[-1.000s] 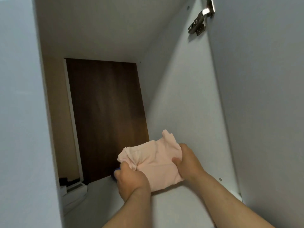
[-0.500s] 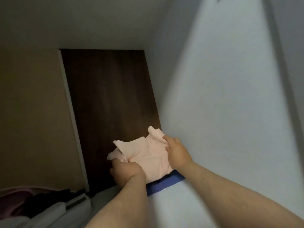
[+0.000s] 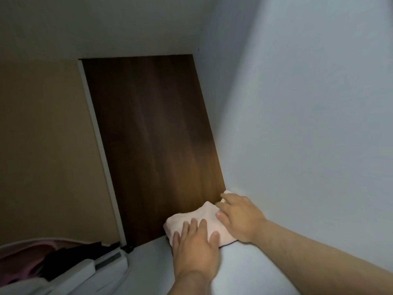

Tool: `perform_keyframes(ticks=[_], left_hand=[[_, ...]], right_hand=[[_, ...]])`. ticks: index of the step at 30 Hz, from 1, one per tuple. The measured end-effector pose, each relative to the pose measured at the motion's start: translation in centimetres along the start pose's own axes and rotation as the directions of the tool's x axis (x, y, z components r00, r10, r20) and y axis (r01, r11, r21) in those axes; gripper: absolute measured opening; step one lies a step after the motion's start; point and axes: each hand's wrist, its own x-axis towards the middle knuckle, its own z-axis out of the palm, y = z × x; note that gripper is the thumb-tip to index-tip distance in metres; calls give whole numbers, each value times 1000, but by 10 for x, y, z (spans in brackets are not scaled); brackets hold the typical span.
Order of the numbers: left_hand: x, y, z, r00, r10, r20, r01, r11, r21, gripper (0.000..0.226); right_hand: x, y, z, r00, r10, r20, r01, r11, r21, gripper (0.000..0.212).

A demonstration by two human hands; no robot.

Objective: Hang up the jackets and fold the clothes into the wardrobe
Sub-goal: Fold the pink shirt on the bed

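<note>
Left grip (image 3: 195,245) and right grip (image 3: 238,218), both spread flat and grasping nothing, press pink cloth (image 3: 202,211) into shelf (image 3: 251,271) corner, probably to flatten it.

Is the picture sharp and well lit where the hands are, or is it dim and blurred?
Head view: dim overall, with no glare; the brown back panel is dark above and brighter near the pink garment; the left hand and right hand look slightly soft; the wide-angle lens slants the panel's edges.

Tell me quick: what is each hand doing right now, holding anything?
Left hand: open, fingers straight, pressing flat on the folded pink garment.
Right hand: open, fingers spread, resting on the same garment.
</note>
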Motion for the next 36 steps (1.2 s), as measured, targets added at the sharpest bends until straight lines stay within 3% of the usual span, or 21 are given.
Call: perform_keyframes(ticks=[4,7,11,15,18,21,23,27,31,36], left_hand=[[7,-7,5,950,-262,169,253,965,74,54],[7,-2,8,907,-346,240,348,937,35,57],[8,-2,8,884,-416,212,431,902,-27,64],[8,-3,14,908,-395,137,395,918,26,65],[3,1,12,946,-324,-30,324,926,193,59],[5,7,12,994,-106,-33,111,920,376,50],[5,13,7,994,-93,63,60,913,404,57],[-12,18,-5,954,-201,223,128,945,302,72],[-44,19,-14,925,-311,217,284,948,148,67],[-90,38,-29,995,60,77,-56,997,-46,34]], right_hand=[[-5,7,4,922,109,371,-147,986,76,60],[0,8,5,869,160,468,-255,956,148,69],[8,6,10,871,172,460,-242,966,96,73],[7,8,19,908,147,393,-175,984,35,58],[4,4,21,940,247,233,-271,960,74,56],[1,-7,17,986,166,31,-156,963,-221,52],[-4,-18,14,995,99,21,-87,941,-327,46],[-30,-31,2,958,267,104,-230,933,-277,43],[-63,-38,-20,940,316,125,-295,942,-160,43],[-109,-46,-58,942,210,263,-219,976,4,40]])
